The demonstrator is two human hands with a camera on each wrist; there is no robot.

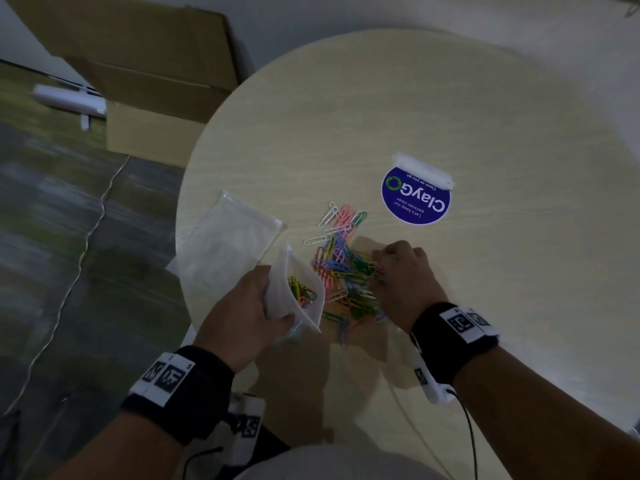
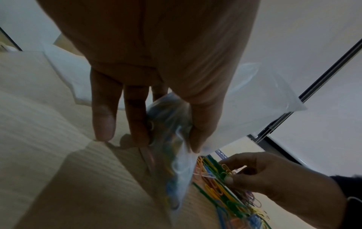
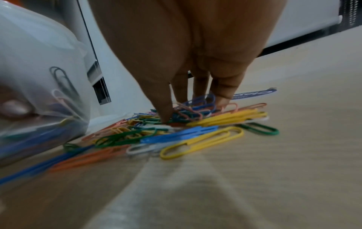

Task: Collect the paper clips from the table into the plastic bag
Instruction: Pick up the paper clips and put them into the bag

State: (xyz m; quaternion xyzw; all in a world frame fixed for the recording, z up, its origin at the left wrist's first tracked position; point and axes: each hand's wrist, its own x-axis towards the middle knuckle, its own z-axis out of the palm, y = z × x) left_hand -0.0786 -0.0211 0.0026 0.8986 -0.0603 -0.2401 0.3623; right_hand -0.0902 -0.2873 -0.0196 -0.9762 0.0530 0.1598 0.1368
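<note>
A pile of coloured paper clips (image 1: 341,261) lies on the round pale wooden table (image 1: 450,98). My left hand (image 1: 277,306) grips a small clear plastic bag (image 1: 304,292) by its side, mouth up and open toward the pile, with several clips inside. In the left wrist view the thumb and fingers of the left hand (image 2: 168,131) pinch the bag (image 2: 176,170). My right hand (image 1: 381,271) rests on the pile's right side. Thumb and fingertips of the right hand (image 3: 194,111) dig into the paper clips (image 3: 195,134) and close round a bunch. The bag (image 3: 39,77) stands just left of it.
A second, flat plastic bag (image 1: 228,244) lies at the table's left edge behind my left hand. A round blue ClayGo sticker (image 1: 415,199) sits beyond the pile. Cardboard boxes (image 1: 156,81) stand on the floor to the left. A white cable (image 1: 86,244) runs across the floor.
</note>
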